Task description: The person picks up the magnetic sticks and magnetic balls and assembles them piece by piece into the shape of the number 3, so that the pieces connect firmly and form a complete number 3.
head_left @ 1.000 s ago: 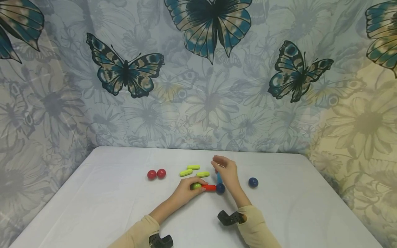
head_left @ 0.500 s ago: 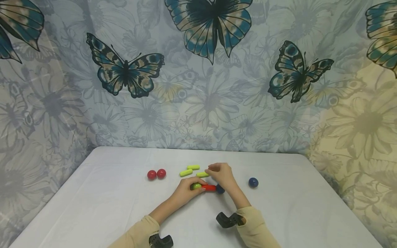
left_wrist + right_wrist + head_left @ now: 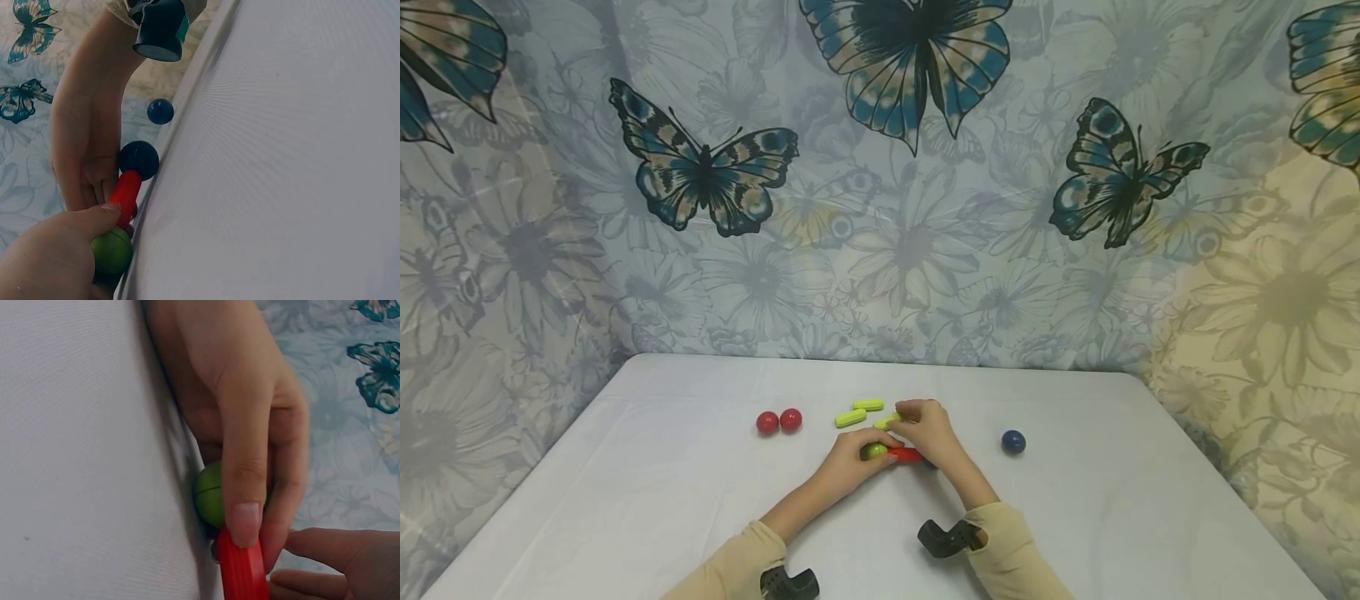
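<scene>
In the head view my left hand [image 3: 847, 458] grips a small chain of toy pieces near the table's middle. Its thumb presses the red stick [image 3: 240, 569] in the right wrist view, beside a green ball [image 3: 112, 251] at the stick's near end. A dark blue ball [image 3: 139, 160] sits at the red stick's other end. My right hand [image 3: 929, 432] pinches the right end of a yellow-green stick [image 3: 883, 422] just beyond the left hand. The light blue stick seen earlier beyond the dark blue ball is hidden behind the right hand.
Two more yellow-green sticks [image 3: 851, 418] lie just behind the hands. Two red balls [image 3: 778, 421] sit side by side on the left. A loose blue ball [image 3: 1013, 442] lies to the right on the white table [image 3: 625, 500]. A butterfly-patterned cloth [image 3: 917, 275] hangs behind.
My right hand has moved left and toward me from the light blue stick to the nearest yellow-green stick, which has tilted in its fingers. My left hand has kept still.
</scene>
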`<state>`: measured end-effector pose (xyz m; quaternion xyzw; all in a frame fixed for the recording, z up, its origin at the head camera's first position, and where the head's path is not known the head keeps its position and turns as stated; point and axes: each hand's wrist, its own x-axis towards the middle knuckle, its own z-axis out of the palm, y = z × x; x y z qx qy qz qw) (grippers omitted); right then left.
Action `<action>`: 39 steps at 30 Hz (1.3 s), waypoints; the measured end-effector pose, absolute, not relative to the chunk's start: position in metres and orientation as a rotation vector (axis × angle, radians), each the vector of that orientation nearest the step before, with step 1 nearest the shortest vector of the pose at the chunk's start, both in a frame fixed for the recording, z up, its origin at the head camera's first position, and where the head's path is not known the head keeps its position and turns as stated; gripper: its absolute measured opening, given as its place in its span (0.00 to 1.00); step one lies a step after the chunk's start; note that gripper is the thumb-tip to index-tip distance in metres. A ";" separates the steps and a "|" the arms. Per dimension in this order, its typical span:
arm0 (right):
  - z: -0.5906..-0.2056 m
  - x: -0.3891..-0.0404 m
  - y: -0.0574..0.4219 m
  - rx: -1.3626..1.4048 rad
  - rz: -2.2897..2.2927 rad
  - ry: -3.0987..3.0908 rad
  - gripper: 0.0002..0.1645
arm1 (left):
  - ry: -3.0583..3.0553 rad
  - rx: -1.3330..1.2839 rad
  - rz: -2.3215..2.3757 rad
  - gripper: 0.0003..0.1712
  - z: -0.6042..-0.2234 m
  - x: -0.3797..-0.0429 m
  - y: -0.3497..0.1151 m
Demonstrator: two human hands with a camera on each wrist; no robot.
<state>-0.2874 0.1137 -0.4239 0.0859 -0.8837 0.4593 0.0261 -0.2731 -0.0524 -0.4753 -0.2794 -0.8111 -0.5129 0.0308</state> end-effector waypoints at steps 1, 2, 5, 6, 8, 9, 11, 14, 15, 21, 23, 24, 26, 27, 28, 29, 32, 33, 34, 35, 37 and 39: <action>-0.425 -0.288 0.114 0.278 1.424 -2.728 0.23 | -2.501 -0.859 -1.573 0.10 -0.475 -0.273 -0.052; -0.426 -0.288 0.114 0.290 1.422 -2.728 0.24 | -2.504 -0.854 -1.568 0.10 -0.475 -0.273 -0.052; -0.428 -0.289 0.114 0.314 1.434 -2.727 0.25 | -2.505 -0.847 -1.556 0.10 -0.476 -0.273 -0.052; -0.428 -0.289 0.114 0.327 1.429 -2.729 0.25 | -2.505 -0.846 -1.557 0.10 -0.476 -0.273 -0.052; -0.429 -0.290 0.114 0.345 1.416 -2.736 0.26 | -2.507 -0.844 -1.556 0.10 -0.477 -0.273 -0.052; -0.429 -0.291 0.114 0.351 1.415 -2.739 0.26 | -2.506 -0.845 -1.550 0.10 -0.477 -0.273 -0.052; -0.429 -0.292 0.114 0.358 1.411 -2.746 0.26 | -2.509 -0.845 -1.548 0.10 -0.476 -0.273 -0.052; -0.429 -0.294 0.113 0.366 1.407 -2.755 0.27 | -2.515 -0.843 -1.549 0.10 -0.476 -0.274 -0.052; -0.429 -0.295 0.112 0.371 1.409 -2.756 0.27 | -2.515 -0.845 -1.549 0.10 -0.476 -0.274 -0.052; -0.429 -0.296 0.110 0.387 1.385 -2.768 0.28 | -2.506 -0.860 -1.538 0.09 -0.474 -0.273 -0.052; -0.429 -0.297 0.109 0.386 1.385 -2.769 0.28 | -2.495 -0.869 -1.525 0.09 -0.474 -0.272 -0.052; -0.429 -0.298 0.108 0.384 1.373 -2.773 0.29 | -2.494 -0.869 -1.524 0.09 -0.474 -0.272 -0.052; -0.430 -0.299 0.107 0.391 1.336 -2.782 0.29 | -2.490 -0.870 -1.519 0.09 -0.475 -0.272 -0.052; -0.430 -0.300 0.106 0.396 1.319 -2.785 0.29 | -2.490 -0.870 -1.519 0.09 -0.475 -0.272 -0.052; -0.431 -0.301 0.106 0.393 1.302 -2.787 0.29 | -2.490 -0.868 -1.521 0.09 -0.476 -0.272 -0.052; -0.431 -0.301 0.105 0.391 1.279 -2.790 0.29 | -2.493 -0.867 -1.526 0.09 -0.476 -0.272 -0.052; -0.433 -0.302 0.104 0.390 1.249 -2.786 0.29 | -2.497 -0.864 -1.528 0.09 -0.475 -0.272 -0.052; -0.433 -0.303 0.104 0.387 1.250 -2.785 0.29 | -2.500 -0.861 -1.533 0.09 -0.475 -0.272 -0.052; -0.433 -0.303 0.104 0.384 1.253 -2.784 0.30 | -2.499 -0.863 -1.528 0.09 -0.475 -0.272 -0.052; -0.433 -0.303 0.104 0.392 1.248 -2.785 0.30 | -2.501 -0.862 -1.527 0.09 -0.475 -0.272 -0.052; -0.432 -0.303 0.104 0.401 1.237 -2.789 0.30 | -2.507 -0.856 -1.530 0.09 -0.474 -0.272 -0.052; -0.431 -0.302 0.104 0.404 1.223 -2.799 0.31 | -2.517 -0.845 -1.540 0.10 -0.474 -0.272 -0.051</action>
